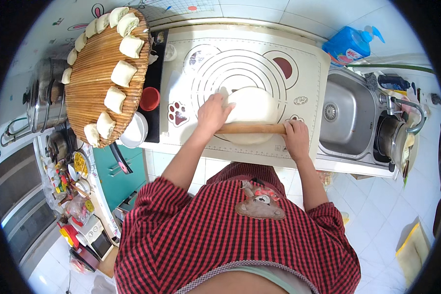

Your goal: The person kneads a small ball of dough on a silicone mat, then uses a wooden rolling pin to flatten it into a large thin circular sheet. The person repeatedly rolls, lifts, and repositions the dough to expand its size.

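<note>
A pale sheet of rolled dough point(255, 104) lies on a white silicone pastry mat point(303, 121) printed with circles and a bear design. Across its near part rests a wooden rolling pin point(255, 129). My right hand point(297, 137) is closed around the pin's right end. At the dough's left edge is my left hand point(214, 112), thumb spread from the fingers and touching the dough. Its wrist is beside the pin's left end, and whether the fingers grip the dough is hidden.
Left stands a round slatted board point(95, 84) bearing several shaped dough pieces point(124, 73). Near it are a red cup point(149, 99), a white bowl point(136, 130) and a black pan handle point(120, 158). Right are a steel sink point(347, 110) and a blue pump bottle point(347, 46).
</note>
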